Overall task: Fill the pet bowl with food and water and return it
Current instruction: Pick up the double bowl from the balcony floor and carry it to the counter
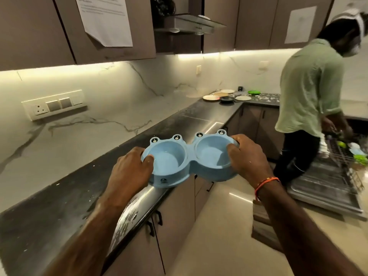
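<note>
Above the counter edge [159,194], both outstretched hands, left [131,168] and right [247,156], grip clenched on the blue pet bowl [187,162].

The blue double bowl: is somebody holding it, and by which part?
Yes. The blue double pet bowl is held at its two outer ends: left hand on the left rim, right hand on the right rim.

I see the pet bowl [190,158], a pale blue plastic double feeder with two round wells side by side, each topped by a pair of frog-like eyes on the far rim. It sits level, held up over the front edge of the dark worktop [59,196]. Both wells look empty; a small round logo marks its near wall.
</note>
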